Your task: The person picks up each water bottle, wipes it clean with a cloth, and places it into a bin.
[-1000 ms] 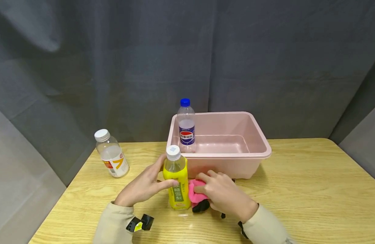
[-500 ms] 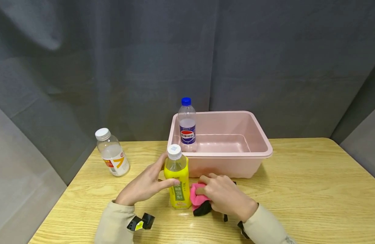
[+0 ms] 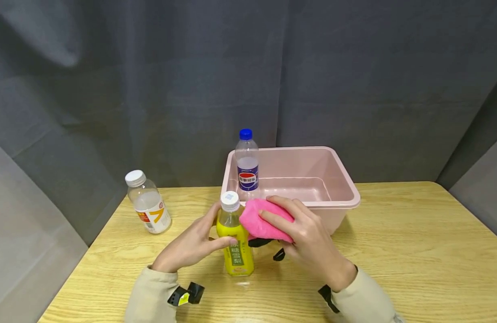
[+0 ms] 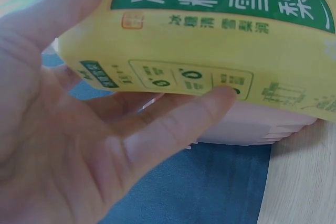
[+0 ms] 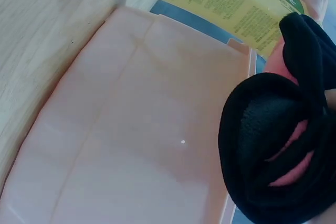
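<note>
1. Left hand wrapped round yellow bottle, upright on table.
2. Right hand grasping pink cloth at bottle's upper right.
3. Pink tub just beyond both grips; forward room tight.
4. Right of right grip: tabletop runs wide to its edge.
5. Squat bottle well left of left grip.

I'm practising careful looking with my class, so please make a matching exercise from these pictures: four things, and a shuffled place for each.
Things:
1. Blue-capped bottle
2. Yellow-labelled bottle
3. Pink cloth
4. White-labelled bottle

Places:
A. In the right hand
B. At the table's left side, untouched
C. Inside the pink tub
D. In the left hand

Pairs: 1-C, 2-D, 3-A, 4-B
</note>
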The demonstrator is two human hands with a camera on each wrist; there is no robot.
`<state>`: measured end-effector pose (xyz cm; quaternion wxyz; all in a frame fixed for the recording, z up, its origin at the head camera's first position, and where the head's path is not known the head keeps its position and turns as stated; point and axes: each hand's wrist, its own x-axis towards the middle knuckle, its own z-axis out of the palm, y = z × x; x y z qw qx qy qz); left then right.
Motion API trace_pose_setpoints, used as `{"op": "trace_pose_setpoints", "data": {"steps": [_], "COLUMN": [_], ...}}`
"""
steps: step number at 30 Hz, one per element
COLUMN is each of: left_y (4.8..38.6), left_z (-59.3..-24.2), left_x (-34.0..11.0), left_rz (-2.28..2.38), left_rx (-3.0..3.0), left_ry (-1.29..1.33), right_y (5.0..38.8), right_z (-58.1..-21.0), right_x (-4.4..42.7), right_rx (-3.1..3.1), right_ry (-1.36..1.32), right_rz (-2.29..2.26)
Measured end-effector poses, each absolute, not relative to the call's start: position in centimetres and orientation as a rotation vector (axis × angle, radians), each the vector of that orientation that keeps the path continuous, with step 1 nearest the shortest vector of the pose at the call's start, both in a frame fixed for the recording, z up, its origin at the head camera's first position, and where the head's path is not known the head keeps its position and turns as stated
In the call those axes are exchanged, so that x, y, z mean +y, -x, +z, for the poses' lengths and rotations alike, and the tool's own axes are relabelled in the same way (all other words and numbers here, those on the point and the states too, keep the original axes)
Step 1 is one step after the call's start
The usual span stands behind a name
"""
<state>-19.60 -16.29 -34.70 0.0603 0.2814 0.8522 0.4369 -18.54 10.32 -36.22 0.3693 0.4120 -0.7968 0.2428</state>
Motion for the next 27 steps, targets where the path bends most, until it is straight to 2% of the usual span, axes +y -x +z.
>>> {"op": "trace_pose_setpoints", "data": {"steps": [15,27], "left_y": [19.7,19.7], "left_z": [-34.8,-34.7], "left_x": [-16.3,-16.3], "left_rz": [1.331,1.327], "left_rx": [2.565,2.580], "left_ry": [-0.884,-0.824], "right_y": [18.6,18.9], "right_z": [-36.2,-37.2], "right_x": [10.3,10.1], "right_rx": [-2.024,-2.255], "right_ry": [-1.078,-1.255], "right_rz": [0.583,0.182]}}
